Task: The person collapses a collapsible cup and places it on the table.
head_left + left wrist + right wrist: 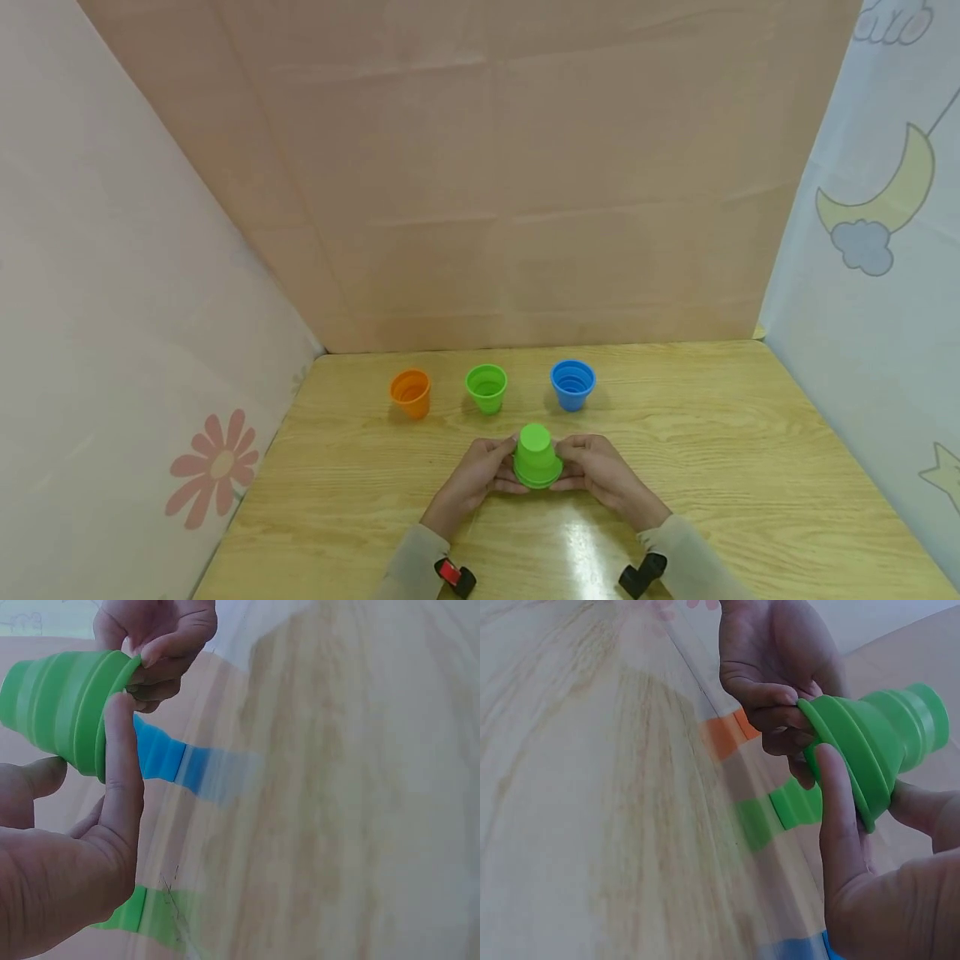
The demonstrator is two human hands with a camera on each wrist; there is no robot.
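Upside down between both hands is a light green, ridged cup (537, 458), its narrow base up and its wide rim toward the tabletop. The left hand (483, 468) pinches it from the left, with thumb on the side and fingers at the rim. From the right, the right hand (596, 471) grips it the same way. Both wrist views show fingers reaching under the rim of the held cup (64, 709), which is raised off the table. Behind it stand an orange cup (411, 396), another green cup (487, 392) and a blue cup (573, 387), all upright.
The wooden table (720, 467) carries the three standing cups in a loose row toward its back. A brown sheet (525, 183) rises at the back edge. Pale printed walls, the left one (120, 317) with a flower, flank both sides.
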